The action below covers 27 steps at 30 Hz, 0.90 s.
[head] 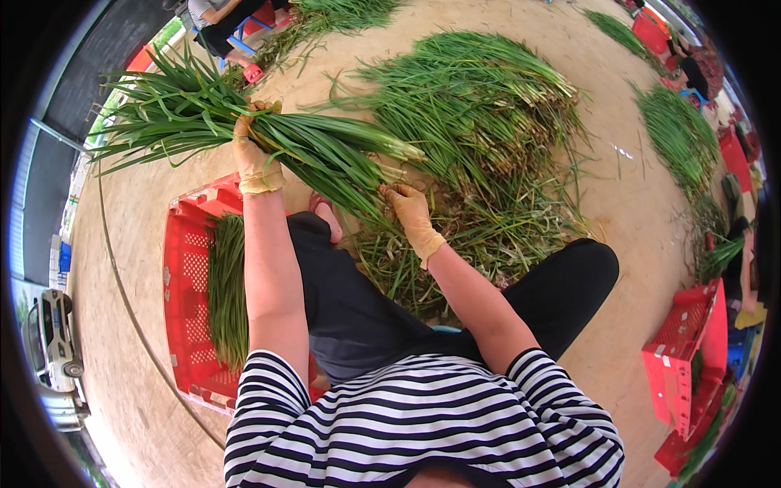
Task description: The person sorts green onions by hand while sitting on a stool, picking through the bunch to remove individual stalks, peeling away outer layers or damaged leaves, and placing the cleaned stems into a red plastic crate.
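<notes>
My left hand [255,149], in a stained, thin yellowish glove, grips a thick bunch of garlic chives [323,137] around its middle. The leafy ends fan out to the left, and the pale stem ends point right. My right hand [410,210], gloved alike, has its thumb and fingers pinched together at the lower stem ends of that bunch. Below my left forearm stands a red plastic crate [186,274] with garlic chives [227,293] laid inside; my arm hides part of it.
A big heap of garlic chives [470,104] lies on the concrete floor ahead, with loose trimmings [464,238] between my legs. Red crates [683,360] stand at right. Other people [223,24] sit near more heaps [677,134]. A cable [119,274] crosses the floor at left.
</notes>
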{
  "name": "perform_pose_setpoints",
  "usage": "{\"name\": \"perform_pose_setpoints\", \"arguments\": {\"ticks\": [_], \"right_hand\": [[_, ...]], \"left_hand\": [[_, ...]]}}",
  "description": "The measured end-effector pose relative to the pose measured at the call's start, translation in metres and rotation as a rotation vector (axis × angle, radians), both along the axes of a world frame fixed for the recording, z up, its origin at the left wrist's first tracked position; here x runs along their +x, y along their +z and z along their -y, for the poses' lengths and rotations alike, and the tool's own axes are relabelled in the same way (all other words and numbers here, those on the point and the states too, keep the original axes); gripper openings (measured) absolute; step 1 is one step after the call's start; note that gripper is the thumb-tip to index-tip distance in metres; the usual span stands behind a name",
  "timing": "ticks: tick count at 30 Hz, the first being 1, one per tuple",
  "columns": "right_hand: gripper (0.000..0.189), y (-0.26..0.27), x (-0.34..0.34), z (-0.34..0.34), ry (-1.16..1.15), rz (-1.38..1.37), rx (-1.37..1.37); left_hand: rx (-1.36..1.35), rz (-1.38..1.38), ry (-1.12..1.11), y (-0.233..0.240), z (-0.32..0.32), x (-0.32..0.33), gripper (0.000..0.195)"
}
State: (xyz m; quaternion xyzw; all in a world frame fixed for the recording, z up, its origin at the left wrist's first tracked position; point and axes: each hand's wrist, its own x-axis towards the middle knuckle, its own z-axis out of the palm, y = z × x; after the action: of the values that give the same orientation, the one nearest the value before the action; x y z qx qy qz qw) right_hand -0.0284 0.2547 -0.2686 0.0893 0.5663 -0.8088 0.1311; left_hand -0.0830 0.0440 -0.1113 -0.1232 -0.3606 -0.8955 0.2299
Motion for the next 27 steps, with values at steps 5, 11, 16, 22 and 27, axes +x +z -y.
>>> {"name": "perform_pose_setpoints", "arguments": {"ticks": [5,11,16,22,27], "right_hand": [[0.013,-0.002,-0.004,-0.004,0.088,0.151,-0.098],[0.019,-0.005,-0.009,-0.035,-0.148,0.259,-0.770],[0.018,-0.051,0.002,-0.110,-0.048,0.181,-0.705],[0.036,-0.063,0.008,-0.127,0.343,-0.049,0.222],[0.046,-0.027,0.014,-0.099,0.568,-0.175,0.160]], "left_hand": [[0.007,0.005,0.001,-0.003,0.001,-0.004,0.022],[0.021,0.090,0.142,-0.004,0.009,-0.008,0.022],[0.029,0.153,0.228,-0.005,0.038,-0.008,0.019],[0.049,0.130,0.228,-0.014,0.051,-0.016,0.016],[0.043,0.215,0.254,-0.014,0.054,-0.019,0.020]]}}
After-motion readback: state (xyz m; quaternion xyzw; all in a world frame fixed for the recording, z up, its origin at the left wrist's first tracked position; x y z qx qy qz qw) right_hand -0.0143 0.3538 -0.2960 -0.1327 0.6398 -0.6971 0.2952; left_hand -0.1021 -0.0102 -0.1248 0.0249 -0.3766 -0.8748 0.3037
